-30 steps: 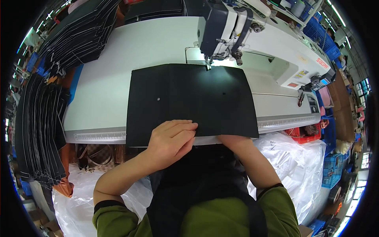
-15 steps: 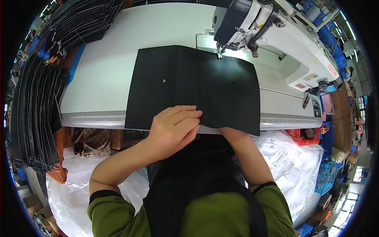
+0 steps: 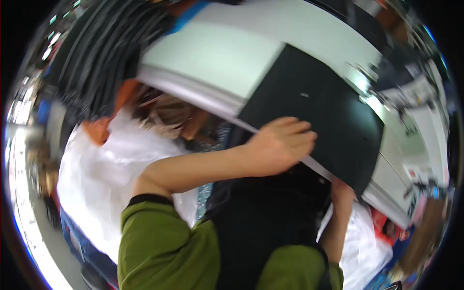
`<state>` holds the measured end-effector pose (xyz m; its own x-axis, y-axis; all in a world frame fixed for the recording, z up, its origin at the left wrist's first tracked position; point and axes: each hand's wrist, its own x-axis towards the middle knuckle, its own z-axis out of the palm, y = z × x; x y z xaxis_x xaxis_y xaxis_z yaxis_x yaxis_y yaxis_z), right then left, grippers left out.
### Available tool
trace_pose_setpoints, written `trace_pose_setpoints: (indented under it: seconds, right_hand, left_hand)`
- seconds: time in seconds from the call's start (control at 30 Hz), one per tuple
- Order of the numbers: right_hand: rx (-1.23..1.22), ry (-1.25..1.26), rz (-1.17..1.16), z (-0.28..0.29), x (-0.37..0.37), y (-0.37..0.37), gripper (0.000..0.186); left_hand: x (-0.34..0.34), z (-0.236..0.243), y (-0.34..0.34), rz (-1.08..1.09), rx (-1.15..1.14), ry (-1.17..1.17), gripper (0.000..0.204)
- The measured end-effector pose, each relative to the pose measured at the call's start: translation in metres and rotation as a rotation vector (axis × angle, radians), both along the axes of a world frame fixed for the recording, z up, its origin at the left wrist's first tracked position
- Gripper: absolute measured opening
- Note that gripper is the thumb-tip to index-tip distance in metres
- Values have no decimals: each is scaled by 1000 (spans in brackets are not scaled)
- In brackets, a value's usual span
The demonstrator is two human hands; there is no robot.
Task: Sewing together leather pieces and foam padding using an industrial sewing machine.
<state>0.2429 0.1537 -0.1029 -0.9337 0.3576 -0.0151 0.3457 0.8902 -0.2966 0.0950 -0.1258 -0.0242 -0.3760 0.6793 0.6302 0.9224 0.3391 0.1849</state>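
A flat black panel (image 3: 333,116), with a small pale mark on it, lies slanted on the white sewing table. Its far right side reaches the lit needle area of the sewing machine (image 3: 403,79). My left hand (image 3: 285,145) is at the panel's near edge, its fingers bent together on the panel; motion blurs them and the thumb is hidden. At the near right corner, my right hand (image 3: 342,189) goes under the panel, which covers its fingers.
Black pieces (image 3: 101,58) hang in a thick stack at the table's left. White plastic sheeting (image 3: 116,179) bulges below the table's front edge (image 3: 193,92). A brown bag (image 3: 169,113) sits beneath the table. A red basket (image 3: 382,227) stands low at the right.
The whole view has turned and blurred, so table and machine now slant down to the right. Both hands stay at the panel's near edge.
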Motion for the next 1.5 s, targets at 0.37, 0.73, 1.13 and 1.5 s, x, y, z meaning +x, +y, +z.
trace_pose_setpoints:
  seconds: [0.37,0.73,1.13,1.5]
  right_hand:
    - [147,342,213,-19,-5,45,34]
    - [8,396,291,16,-9,21,29]
    - [109,500,556,62,8,-40,26]
    - [-2,872,916,85,-10,-115,39]
  left_hand:
    - [82,-88,-129,308,73,-254,39]
    - [280,-201,-400,1672,-680,-812,53]
    - [149,-50,-316,1337,204,-893,16]
    - [51,88,-16,130,96,-1025,54]
